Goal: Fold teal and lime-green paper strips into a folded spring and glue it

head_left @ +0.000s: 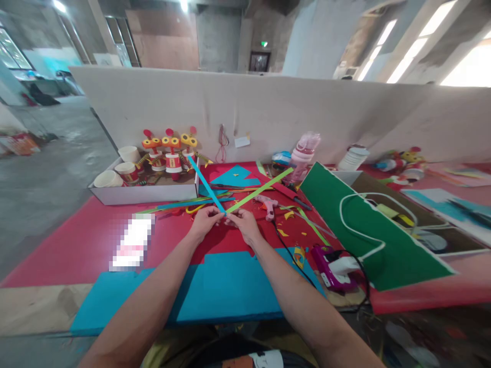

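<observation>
My left hand pinches the lower end of a blue paper strip, which slants up to the left. My right hand pinches the lower end of a light green paper strip, slanting up to the right. The two strips meet in a V between my fingertips; whether they are stuck together I cannot tell. A pink glue gun lies just right of my right hand. Under my forearms is a large blue sheet at the table's front edge.
A white box holds paper cups and several toy figures. On the right stand a purple power strip, a green panel with a white cable, and a pink bottle. Scraps lie on the red table cover.
</observation>
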`<state>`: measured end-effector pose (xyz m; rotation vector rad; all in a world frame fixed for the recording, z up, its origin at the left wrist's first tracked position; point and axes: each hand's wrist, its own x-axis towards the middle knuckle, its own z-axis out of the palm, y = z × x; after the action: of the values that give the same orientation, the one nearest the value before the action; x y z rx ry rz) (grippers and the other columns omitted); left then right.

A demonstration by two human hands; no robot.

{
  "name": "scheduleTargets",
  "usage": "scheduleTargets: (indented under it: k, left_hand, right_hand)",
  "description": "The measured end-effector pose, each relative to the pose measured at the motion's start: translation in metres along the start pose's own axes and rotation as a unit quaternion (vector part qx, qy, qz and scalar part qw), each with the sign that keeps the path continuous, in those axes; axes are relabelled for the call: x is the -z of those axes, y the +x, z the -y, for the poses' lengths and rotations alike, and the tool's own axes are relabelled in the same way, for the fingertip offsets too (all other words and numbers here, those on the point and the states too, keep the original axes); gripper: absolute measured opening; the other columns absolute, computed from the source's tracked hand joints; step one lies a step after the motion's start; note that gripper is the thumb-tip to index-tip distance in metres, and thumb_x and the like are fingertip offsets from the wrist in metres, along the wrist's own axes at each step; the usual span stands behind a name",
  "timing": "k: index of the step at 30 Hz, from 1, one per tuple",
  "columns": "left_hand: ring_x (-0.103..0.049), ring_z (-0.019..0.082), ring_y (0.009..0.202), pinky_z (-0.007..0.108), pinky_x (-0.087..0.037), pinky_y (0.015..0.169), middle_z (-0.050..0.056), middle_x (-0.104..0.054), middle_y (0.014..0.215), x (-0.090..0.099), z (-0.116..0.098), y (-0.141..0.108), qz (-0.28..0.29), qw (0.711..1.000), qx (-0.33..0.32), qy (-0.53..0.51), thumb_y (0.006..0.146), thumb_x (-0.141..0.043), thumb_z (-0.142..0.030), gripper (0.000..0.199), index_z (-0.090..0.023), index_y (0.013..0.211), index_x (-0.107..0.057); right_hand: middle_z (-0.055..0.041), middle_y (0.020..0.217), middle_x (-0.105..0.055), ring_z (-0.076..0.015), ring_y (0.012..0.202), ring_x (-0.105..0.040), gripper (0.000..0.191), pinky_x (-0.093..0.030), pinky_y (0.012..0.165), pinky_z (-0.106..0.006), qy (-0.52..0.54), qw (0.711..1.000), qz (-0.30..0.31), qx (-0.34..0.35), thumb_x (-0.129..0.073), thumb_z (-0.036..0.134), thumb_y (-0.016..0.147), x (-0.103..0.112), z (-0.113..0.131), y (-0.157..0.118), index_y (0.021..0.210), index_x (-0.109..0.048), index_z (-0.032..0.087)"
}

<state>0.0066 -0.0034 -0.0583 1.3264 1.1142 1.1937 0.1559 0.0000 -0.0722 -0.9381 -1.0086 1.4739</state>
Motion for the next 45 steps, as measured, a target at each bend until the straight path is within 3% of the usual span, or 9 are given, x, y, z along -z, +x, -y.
scheduleTargets:
  k: [5,13,18,27,34,45]
  left_hand:
    - [-0.046,0.008,0.05,0.021,-0.037,0.051,-0.002,-0.054,0.053,0.0011,0.0005,0.0006,0.006,1.0,-0.015,0.024,0.065,-0.071,-0.037,0.027,-0.014,0.061,-0.057]
    - [-0.049,0.009,0.052,0.023,-0.039,0.054,0.0,-0.058,0.057,-0.0007,0.0016,-0.0001,0.024,1.0,-0.004,-0.017,0.066,-0.07,-0.036,0.025,-0.013,0.069,-0.062]
    - [-0.048,0.009,0.051,0.023,-0.038,0.055,-0.001,-0.057,0.056,0.0014,-0.0004,0.0001,0.009,1.0,-0.014,-0.016,0.066,-0.07,-0.035,0.023,-0.013,0.068,-0.062]
    - [-0.048,0.009,0.05,0.022,-0.038,0.052,-0.001,-0.056,0.055,0.0015,-0.0006,0.0002,0.005,1.0,0.001,-0.003,0.064,-0.07,-0.034,0.022,-0.013,0.067,-0.062]
    - [-0.05,0.009,0.05,0.022,-0.039,0.051,0.0,-0.058,0.056,0.0024,-0.0012,0.0009,0.004,1.0,-0.001,0.013,0.06,-0.073,-0.035,0.024,-0.014,0.063,-0.062]
    - [-0.051,0.01,0.051,0.022,-0.04,0.052,0.001,-0.058,0.056,0.0064,0.0054,0.0036,0.028,1.0,-0.005,0.007,0.061,-0.073,-0.038,0.027,-0.013,0.066,-0.064]
  right_hand:
    - [-0.0026,0.061,-0.067,-0.0129,0.057,-0.062,0.029,-0.054,0.066,-0.029,-0.045,0.999,0.025,0.014,-0.075,0.038,0.059,0.0032,-0.0021,0.0012,0.071,-0.068,0.013]
    - [-0.0024,0.064,-0.068,-0.0156,0.061,-0.064,0.024,-0.054,0.069,-0.032,-0.017,0.999,-0.006,0.047,-0.075,0.036,0.061,-0.0001,-0.0023,0.0004,0.071,-0.069,0.015]
    - [-0.0039,0.069,-0.069,-0.0159,0.066,-0.065,0.025,-0.053,0.075,-0.034,0.019,0.998,0.052,0.023,-0.077,0.033,0.058,0.0014,-0.0009,0.0008,0.073,-0.07,0.014]
    - [-0.0016,0.064,-0.066,-0.0119,0.057,-0.06,0.03,-0.053,0.066,-0.03,0.068,0.997,0.018,-0.02,-0.081,0.034,0.053,0.0004,-0.0007,0.0005,0.072,-0.067,0.016]
    - [-0.0006,0.066,-0.066,-0.0111,0.059,-0.06,0.029,-0.052,0.065,-0.028,0.019,0.999,0.051,-0.006,-0.077,0.037,0.059,0.0006,0.0018,-0.0007,0.077,-0.069,0.016]
    - [-0.0003,0.062,-0.063,-0.0107,0.057,-0.057,0.032,-0.052,0.063,-0.027,-0.01,0.999,0.039,-0.007,-0.077,0.04,0.057,-0.0005,0.0026,-0.0024,0.076,-0.069,0.016]
